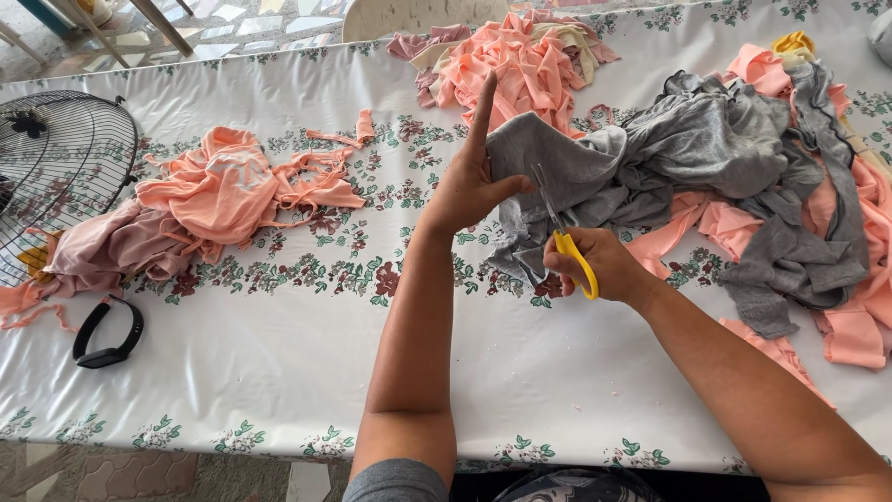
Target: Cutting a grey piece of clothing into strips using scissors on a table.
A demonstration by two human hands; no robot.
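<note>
Left hand pinches the grey cloth taut mid-table; our right hand grips yellow scissors, blades partway into it. We judge cutting well along: peach strips lie cut, grey heap remains.

My left hand pinches soft, matt grey knit cloth, limp and creased. In my right hand the scissors have glossy yellow plastic handles and thin bare metal blades. The table cover is smooth, shiny plastic sheeting printed with flowers. Near its left edge lie matt peach cloth scraps, a wire metal fan grille and a black wristband of matt plastic or rubber.
</note>
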